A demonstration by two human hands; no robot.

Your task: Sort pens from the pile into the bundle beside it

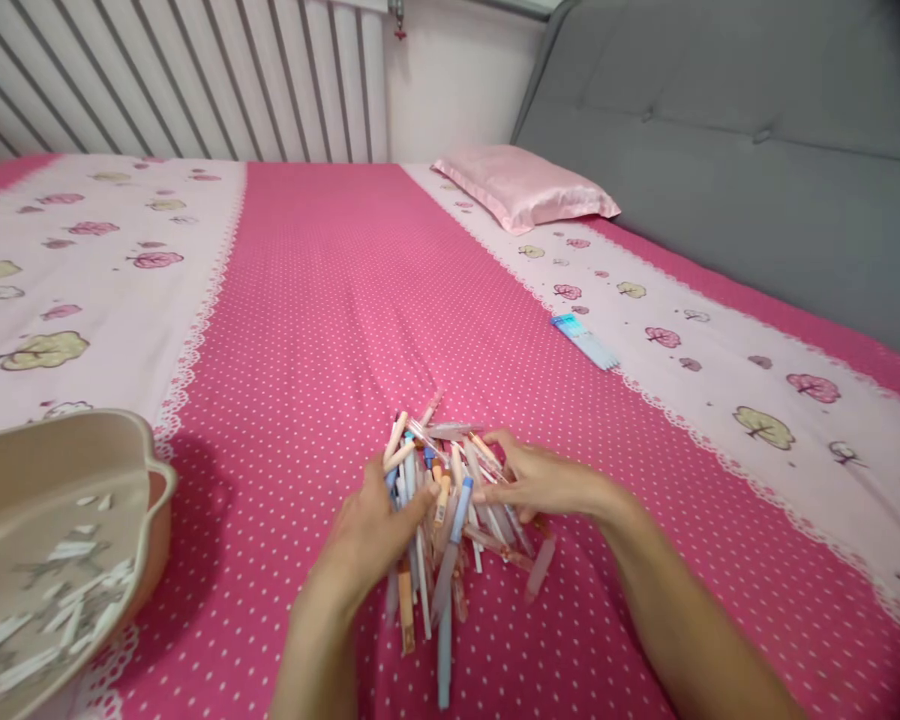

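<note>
A loose heap of pens (444,590) lies on the pink dotted bedspread, pointing many ways, with blue, orange, white and pale pink barrels or caps. At its left side my left hand (371,530) curls around several pens, the thumb over them and the other fingers largely hidden. From the right, my right hand (544,478) grips part of the heap between thumb and fingers. Some pens stick out toward me below both hands. A few on the right are blurred.
A beige basin (139,440) holding white strips stands at the left. A flat bundle of light-blue pens (585,341) lies right of centre. Farther back are a pink pillow (521,185), a grey headboard (720,130) and a white radiator (195,80).
</note>
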